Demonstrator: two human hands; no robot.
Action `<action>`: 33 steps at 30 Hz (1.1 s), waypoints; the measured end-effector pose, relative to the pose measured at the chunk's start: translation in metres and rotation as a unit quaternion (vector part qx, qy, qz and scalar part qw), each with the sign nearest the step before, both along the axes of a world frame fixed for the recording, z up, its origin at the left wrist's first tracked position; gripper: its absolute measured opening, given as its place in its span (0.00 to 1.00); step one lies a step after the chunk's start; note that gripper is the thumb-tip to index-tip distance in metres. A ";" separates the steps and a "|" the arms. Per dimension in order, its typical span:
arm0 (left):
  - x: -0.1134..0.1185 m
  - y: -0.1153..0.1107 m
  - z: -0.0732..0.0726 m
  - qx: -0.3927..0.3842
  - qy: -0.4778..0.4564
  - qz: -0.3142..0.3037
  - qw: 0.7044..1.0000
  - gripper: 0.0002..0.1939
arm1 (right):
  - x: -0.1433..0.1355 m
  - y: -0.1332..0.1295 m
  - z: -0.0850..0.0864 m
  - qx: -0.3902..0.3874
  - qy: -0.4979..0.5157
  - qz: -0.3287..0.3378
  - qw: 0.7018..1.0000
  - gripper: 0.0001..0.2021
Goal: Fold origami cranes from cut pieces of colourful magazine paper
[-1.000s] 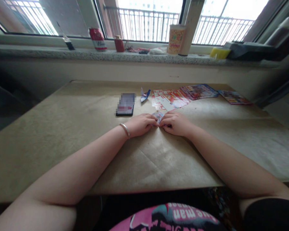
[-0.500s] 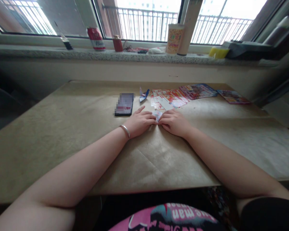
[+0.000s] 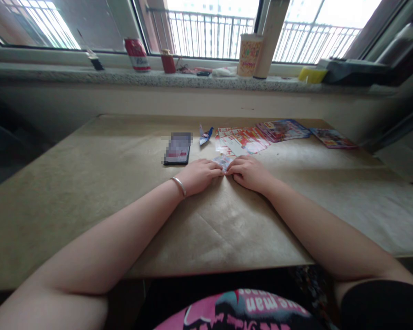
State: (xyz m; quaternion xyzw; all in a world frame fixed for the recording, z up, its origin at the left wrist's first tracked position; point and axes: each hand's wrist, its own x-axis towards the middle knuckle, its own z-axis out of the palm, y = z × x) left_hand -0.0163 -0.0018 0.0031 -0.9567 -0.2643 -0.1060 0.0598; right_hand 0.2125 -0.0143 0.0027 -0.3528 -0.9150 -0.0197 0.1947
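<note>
Between my hands, flat on the table [image 3: 213, 238], lies a small pale sheet of printed paper [image 3: 222, 160]. My left hand [image 3: 200, 176], with a silver bangle at its wrist, has its fingers closed on the paper's near left edge. Closed on the near right edge is my right hand [image 3: 250, 173], thumb and fingertips pinched together. The fingertips of both hands almost meet at the near edge and cover part of the sheet. A folded blue and white paper piece [image 3: 205, 136] sits just beyond the left hand.
A phone [image 3: 178, 149] rests left of the hands. Beyond the right hand are loose red and white printed sheets [image 3: 242, 140], a pile of colourful booklets [image 3: 284, 130] and another booklet [image 3: 333, 138]. On the windowsill stand a can [image 3: 136, 55], a red bottle [image 3: 168, 62] and a paper cup [image 3: 249, 56].
My left fingers have drawn together, the raised finger now lowered. More of the paper's far part shows between the hands.
</note>
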 end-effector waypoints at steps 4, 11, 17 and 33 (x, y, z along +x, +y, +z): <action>0.000 -0.003 0.003 -0.015 0.012 0.009 1.000 0.19 | 0.005 0.002 0.003 -0.022 -0.001 0.008 1.000 0.14; -0.003 -0.002 0.004 -0.050 0.004 0.010 0.999 0.22 | 0.021 0.007 0.003 -0.064 0.002 0.002 0.998 0.14; -0.001 -0.003 0.006 -0.057 0.003 0.010 0.998 0.22 | 0.032 0.007 0.007 -0.105 0.013 -0.006 0.994 0.14; -0.002 -0.002 0.004 -0.061 0.001 0.011 0.998 0.22 | 0.058 0.009 0.028 -0.217 -0.061 -0.086 0.971 0.16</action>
